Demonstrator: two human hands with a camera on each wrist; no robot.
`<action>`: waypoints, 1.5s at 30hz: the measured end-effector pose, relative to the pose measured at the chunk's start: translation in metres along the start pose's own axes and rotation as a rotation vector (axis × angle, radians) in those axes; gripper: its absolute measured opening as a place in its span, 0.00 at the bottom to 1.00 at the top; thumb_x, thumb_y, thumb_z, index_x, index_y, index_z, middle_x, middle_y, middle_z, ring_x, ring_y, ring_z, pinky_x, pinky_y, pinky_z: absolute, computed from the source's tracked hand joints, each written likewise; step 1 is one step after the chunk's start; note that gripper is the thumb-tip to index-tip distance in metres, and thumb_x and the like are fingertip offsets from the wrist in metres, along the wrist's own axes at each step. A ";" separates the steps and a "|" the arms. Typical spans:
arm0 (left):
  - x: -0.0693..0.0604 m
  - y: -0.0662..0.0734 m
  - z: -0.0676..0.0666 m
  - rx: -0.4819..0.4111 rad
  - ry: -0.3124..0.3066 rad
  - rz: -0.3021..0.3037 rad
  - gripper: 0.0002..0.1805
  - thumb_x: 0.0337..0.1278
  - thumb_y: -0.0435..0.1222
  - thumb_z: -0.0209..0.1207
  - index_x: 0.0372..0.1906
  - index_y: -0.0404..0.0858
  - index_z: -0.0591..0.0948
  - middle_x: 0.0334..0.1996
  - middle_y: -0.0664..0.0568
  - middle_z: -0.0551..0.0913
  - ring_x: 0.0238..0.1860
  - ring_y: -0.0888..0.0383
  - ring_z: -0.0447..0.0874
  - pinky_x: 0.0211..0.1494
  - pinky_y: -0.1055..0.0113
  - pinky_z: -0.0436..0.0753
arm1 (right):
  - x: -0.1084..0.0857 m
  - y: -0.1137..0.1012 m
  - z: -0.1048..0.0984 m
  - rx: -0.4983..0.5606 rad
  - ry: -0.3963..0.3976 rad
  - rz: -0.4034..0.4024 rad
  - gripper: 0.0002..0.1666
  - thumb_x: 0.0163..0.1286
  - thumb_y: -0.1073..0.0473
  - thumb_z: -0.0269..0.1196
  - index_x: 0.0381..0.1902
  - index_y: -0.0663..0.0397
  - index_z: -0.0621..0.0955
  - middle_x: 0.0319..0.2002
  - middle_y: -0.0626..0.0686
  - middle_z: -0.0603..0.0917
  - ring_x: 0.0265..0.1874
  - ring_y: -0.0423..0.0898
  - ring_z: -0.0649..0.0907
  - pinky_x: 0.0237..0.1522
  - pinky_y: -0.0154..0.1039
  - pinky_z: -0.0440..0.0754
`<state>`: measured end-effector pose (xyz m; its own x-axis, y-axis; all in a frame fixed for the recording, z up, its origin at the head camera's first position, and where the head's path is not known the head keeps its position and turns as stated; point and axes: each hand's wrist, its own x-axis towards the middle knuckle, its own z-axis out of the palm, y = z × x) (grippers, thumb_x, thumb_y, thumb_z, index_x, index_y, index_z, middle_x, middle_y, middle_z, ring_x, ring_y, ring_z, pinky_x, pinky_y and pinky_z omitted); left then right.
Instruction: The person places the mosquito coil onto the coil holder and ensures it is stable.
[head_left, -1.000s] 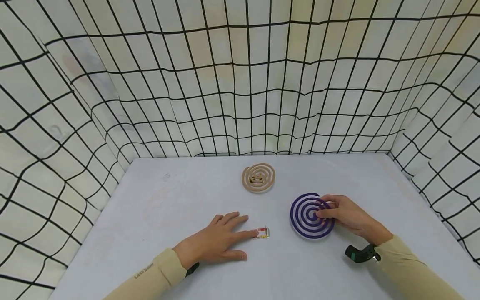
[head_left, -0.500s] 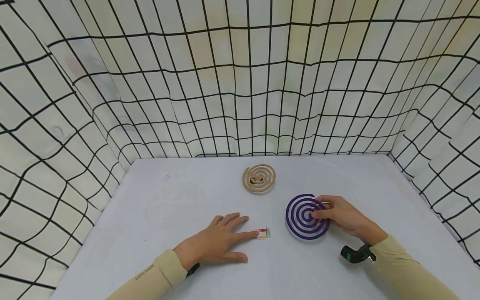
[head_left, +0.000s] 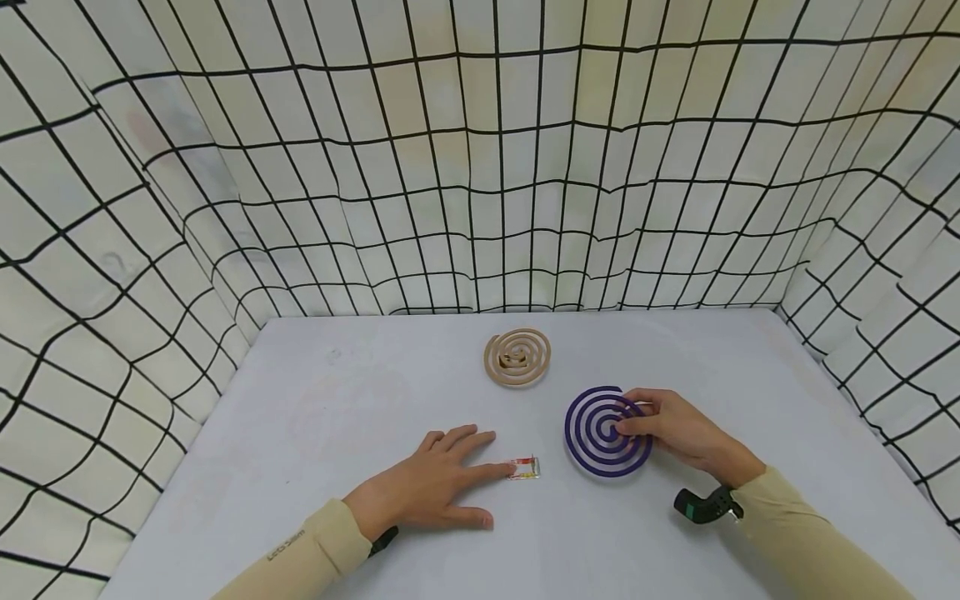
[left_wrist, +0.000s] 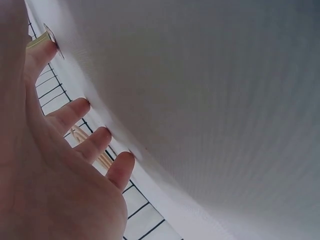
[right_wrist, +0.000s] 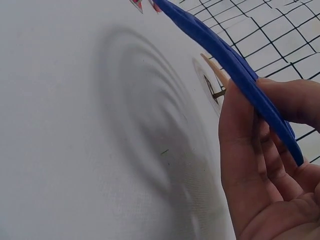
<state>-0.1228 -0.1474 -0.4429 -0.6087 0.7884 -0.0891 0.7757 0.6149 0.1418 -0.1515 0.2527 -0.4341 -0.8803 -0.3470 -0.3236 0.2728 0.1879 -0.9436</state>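
Observation:
A purple mosquito coil (head_left: pixel 592 450) is held in the air by my right hand (head_left: pixel 686 433), thumb on top and fingers beneath its right side. Seen edge-on in the right wrist view, the coil (right_wrist: pixel 220 50) is tilted and casts a spiral shadow on the table. My left hand (head_left: pixel 427 483) rests on the white surface with fingers spread. Its index fingertip presses the left end of a small flat piece (head_left: pixel 527 467), printed red and yellow, with a thin point sticking up; it looks like a coil stand. The coil's left edge is slightly right of this piece.
A tan mosquito coil (head_left: pixel 525 333) sits toward the back of the white table (head_left: pixel 345 400), with a brass-coloured stand (head_left: pixel 512 359) at its centre. White walls behind black netting (head_left: pixel 517 208) enclose the back and both sides.
My right hand has carried the purple coil leftward, nearer to the small printed piece. The left hand and the tan coil stay in place.

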 end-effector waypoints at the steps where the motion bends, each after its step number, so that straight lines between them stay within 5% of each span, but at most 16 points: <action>1: 0.000 0.000 0.000 -0.001 0.001 0.000 0.37 0.65 0.72 0.50 0.77 0.72 0.64 0.80 0.49 0.64 0.80 0.43 0.60 0.71 0.43 0.67 | 0.000 0.000 0.000 0.001 -0.001 -0.001 0.24 0.68 0.62 0.71 0.56 0.65 0.75 0.41 0.47 0.87 0.38 0.38 0.86 0.41 0.32 0.86; 45: 0.002 0.000 0.003 -0.007 -0.009 -0.005 0.36 0.65 0.71 0.51 0.77 0.72 0.64 0.80 0.49 0.63 0.81 0.43 0.58 0.71 0.41 0.67 | 0.018 0.001 0.038 0.004 -0.055 -0.010 0.25 0.66 0.63 0.72 0.55 0.65 0.76 0.39 0.47 0.89 0.37 0.38 0.87 0.39 0.32 0.86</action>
<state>-0.1238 -0.1460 -0.4456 -0.6106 0.7857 -0.0990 0.7718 0.6185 0.1478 -0.1527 0.2113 -0.4433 -0.8604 -0.3986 -0.3174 0.2656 0.1809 -0.9470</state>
